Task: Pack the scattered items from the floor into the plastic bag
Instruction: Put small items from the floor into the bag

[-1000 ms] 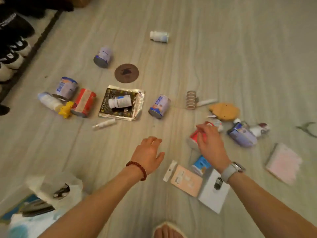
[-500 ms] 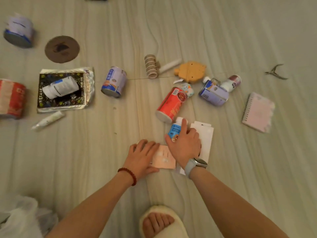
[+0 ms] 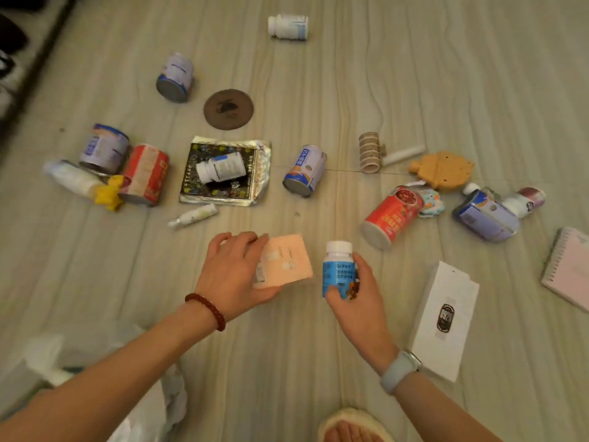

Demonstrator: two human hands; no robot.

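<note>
The left hand (image 3: pixel 234 272) held a flat pink packet (image 3: pixel 288 261) by its edge, fingers curled over it. The right hand (image 3: pixel 357 293) gripped a small blue bottle with a white cap (image 3: pixel 338 269), just beside the pink packet. Both were lifted off the floor (image 3: pixel 414 74). A white box (image 3: pixel 444 317) lay near the blue bottle, and a red can (image 3: pixel 392 215) lay on its side beyond it. The plastic bag (image 3: pixel 149 406) sat crumpled under the left arm.

Pale striped floor (image 3: pixel 414 74) carries scattered cans, white bottles, a foil packet (image 3: pixel 261 173), a brown disc (image 3: pixel 228 109) and a white box (image 3: pixel 443 320). A notebook (image 3: pixel 569 269) lies at the right edge. The crumpled white thing at lower left is probably the plastic bag (image 3: pixel 149 406).
</note>
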